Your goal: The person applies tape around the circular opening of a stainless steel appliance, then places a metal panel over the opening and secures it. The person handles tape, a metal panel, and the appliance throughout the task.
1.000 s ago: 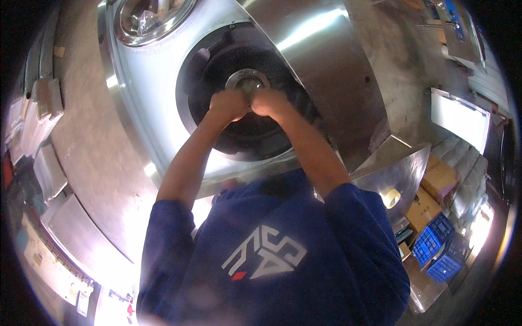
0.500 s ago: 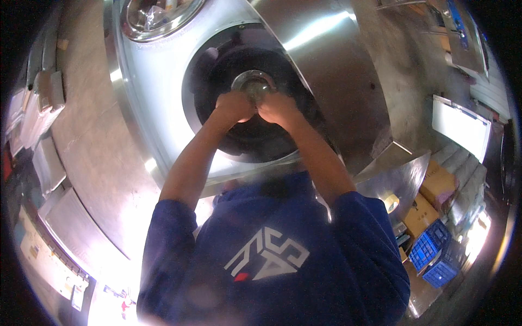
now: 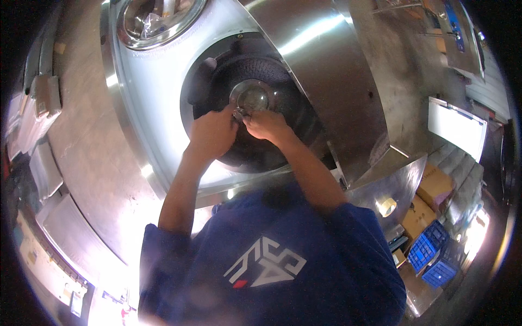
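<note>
A wide black round basin is set in a steel counter. In its middle lies a round, shiny metal-and-glass-like disc, whose exact kind I cannot make out. At the disc's near left rim my left hand has its fingers closed around a small shiny piece. Close beside it, my right hand is closed too, fingertips pinched at the disc's near edge. What the right fingers hold is hidden under the hand.
A shiny metal bowl with a plastic bag and small parts sits at the far left. Along the right side runs a steel panel. Tape lies on a steel surface, near cardboard boxes and blue crates.
My left hand has shifted left and nearer, and its wrist has turned. My right hand has come slightly nearer. More of the round disc shows now.
</note>
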`<state>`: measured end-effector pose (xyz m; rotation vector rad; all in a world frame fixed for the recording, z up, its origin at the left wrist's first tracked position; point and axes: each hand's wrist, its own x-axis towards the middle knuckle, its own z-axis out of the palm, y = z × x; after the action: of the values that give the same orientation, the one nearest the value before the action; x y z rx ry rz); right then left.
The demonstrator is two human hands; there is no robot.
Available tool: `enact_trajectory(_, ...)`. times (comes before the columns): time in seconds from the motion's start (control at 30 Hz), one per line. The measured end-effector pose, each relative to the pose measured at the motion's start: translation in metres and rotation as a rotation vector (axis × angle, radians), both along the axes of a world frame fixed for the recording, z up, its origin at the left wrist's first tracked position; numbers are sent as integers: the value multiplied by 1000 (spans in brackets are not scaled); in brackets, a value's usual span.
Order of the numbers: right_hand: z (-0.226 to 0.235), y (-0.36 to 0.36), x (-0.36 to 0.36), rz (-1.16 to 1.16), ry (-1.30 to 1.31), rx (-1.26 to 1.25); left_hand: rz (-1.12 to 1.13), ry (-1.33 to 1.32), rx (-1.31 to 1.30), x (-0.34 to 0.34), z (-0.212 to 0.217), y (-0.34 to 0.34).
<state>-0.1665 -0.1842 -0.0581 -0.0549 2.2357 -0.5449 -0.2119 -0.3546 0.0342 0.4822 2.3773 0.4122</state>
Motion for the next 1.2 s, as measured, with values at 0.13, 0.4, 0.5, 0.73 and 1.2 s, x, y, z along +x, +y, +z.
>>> enact_trajectory(0.13,-4,6,-11,106,28,46,217,-23,56,16,43,-34)
enact_trajectory(0.4,-6,5,-18,73,-95,27,459,-155,180,40,62,-62)
enact_trajectory(0.5,3,12,-15,6,-153,58,478,-140,227,43,61,-67)
enact_trajectory(0.73,-7,-8,-8,-203,-144,182,500,-135,312,49,59,-77)
enact_trajectory(1.2,-15,-33,-16,-83,-215,53,512,-82,385,57,82,-84)
